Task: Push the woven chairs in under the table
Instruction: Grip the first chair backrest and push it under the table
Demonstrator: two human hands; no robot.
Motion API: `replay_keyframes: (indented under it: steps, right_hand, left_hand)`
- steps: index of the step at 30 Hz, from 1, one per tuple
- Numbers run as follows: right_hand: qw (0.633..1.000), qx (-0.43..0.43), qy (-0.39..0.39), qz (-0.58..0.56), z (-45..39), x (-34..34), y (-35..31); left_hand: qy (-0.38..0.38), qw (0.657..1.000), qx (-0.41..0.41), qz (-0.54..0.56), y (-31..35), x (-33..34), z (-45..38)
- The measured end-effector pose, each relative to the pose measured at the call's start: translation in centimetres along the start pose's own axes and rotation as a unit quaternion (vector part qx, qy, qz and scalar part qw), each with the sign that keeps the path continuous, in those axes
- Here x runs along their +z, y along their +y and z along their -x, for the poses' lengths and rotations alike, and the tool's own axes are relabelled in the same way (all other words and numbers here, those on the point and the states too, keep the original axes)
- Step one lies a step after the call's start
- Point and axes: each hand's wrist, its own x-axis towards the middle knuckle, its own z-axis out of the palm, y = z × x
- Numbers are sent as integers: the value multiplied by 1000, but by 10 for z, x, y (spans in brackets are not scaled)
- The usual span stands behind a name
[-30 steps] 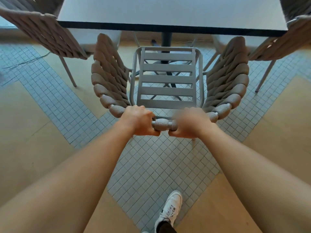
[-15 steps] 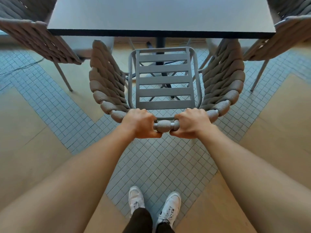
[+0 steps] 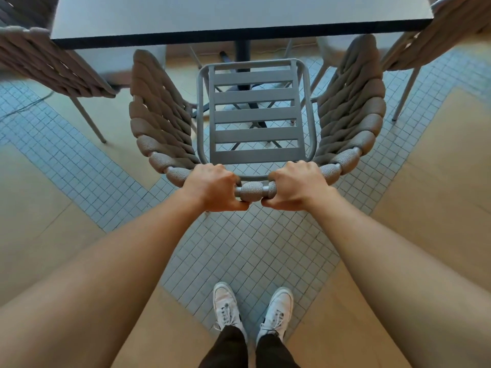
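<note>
Gripping the top rail of a woven chair (image 3: 255,115), both hands sit side by side at the middle of its curved back. The left hand (image 3: 212,188) wraps the rail with fingers curled tight over the far side and the thumb tucked underneath; the right hand (image 3: 295,187) holds it the same way, just beside the left, with one woven cord wrap showing between them. Both forearms reach straight forward and down.

The chair faces the table (image 3: 239,19). Its slatted seat is bare, and the front edge lies just below the table's dark near edge, while most of the seat is out on the tiled floor (image 3: 252,248). Two more woven chairs flank the table, one at the left (image 3: 47,65) and one at the right (image 3: 438,38). White shoes (image 3: 252,306) stand together on the tiles behind the chair.
</note>
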Motion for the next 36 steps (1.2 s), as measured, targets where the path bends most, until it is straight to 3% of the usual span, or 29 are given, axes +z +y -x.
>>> replay_keyframes:
  steps: [9, 20, 23, 25, 26, 28, 29, 31, 33, 34, 36]
  right_hand:
    - [1000, -17, -10, 10, -1, -3, 2]
    - [1000, 11, 3, -15, 12, 0, 1]
    - [994, -45, 84, -56, 25, 7, 6]
    - [974, -24, 212, -79, 39, 16, 5]
    - [954, 30, 277, -109, 44, 23, 2]
    - [877, 222, 355, -237, 47, 32, -11]
    - [809, 331, 357, -329, 46, 33, -17]
    - [608, 484, 318, -543, 37, 29, -22]
    - [406, 520, 275, -700, 26, 24, -20]
    - [345, 516, 263, -739, 21, 21, -18]
    - [306, 515, 264, -756, 12, 21, -14]
  left_hand:
    - [-6, 997, -68, 26, 10, 1, 3]
    - [19, 997, -46, 59, 13, 6, 20]
    - [131, 986, -22, 97, 11, 17, 30]
    - [217, 958, -132, 130, 20, 25, 40]
    - [247, 926, -218, 184, 29, 31, 44]
    - [270, 806, -386, 359, 50, 39, 47]
    - [266, 727, -446, 449, 60, 39, 45]
    - [256, 590, -503, 577, 74, 35, 34]
    - [283, 513, -485, 649, 78, 34, 23]
    - [302, 488, -469, 672, 77, 34, 19]
    - [326, 461, -451, 691, 74, 35, 16]
